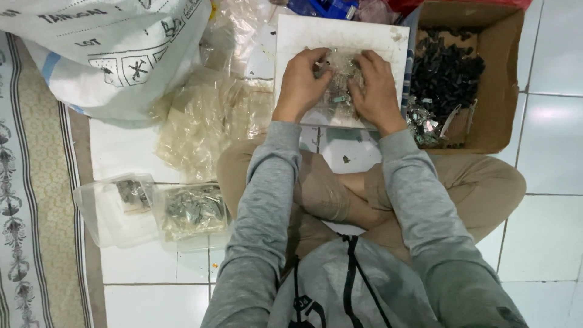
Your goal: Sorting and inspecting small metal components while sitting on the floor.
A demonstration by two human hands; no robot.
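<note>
— What lay out on the floor around the white board [303,36]?

— Far left of the board sat two clear plastic tubs [115,209], each with small grey pieces inside. Nearer the board's left edge was a heap of empty clear bags [200,121], with a big white sack [115,48] above it.

— And on the board itself?

— The left hand [302,84] curled over the pile of small metal pieces [341,85] at the board's middle, fingertips pinching something pale and thin; I could not tell just what. The right hand [378,88] pressed down on the same pile, fingers bent and gathering rather than gripping any one piece.

— How would you have handled that pile well?

— I'd judge it best to keep both hands low and cupped inward, so the loose pieces stayed on the board's middle and did not slide off the near edge onto the lap.

— Right of the board?

— A cardboard box [504,73] of dark parts, touching the board's right side.
</note>
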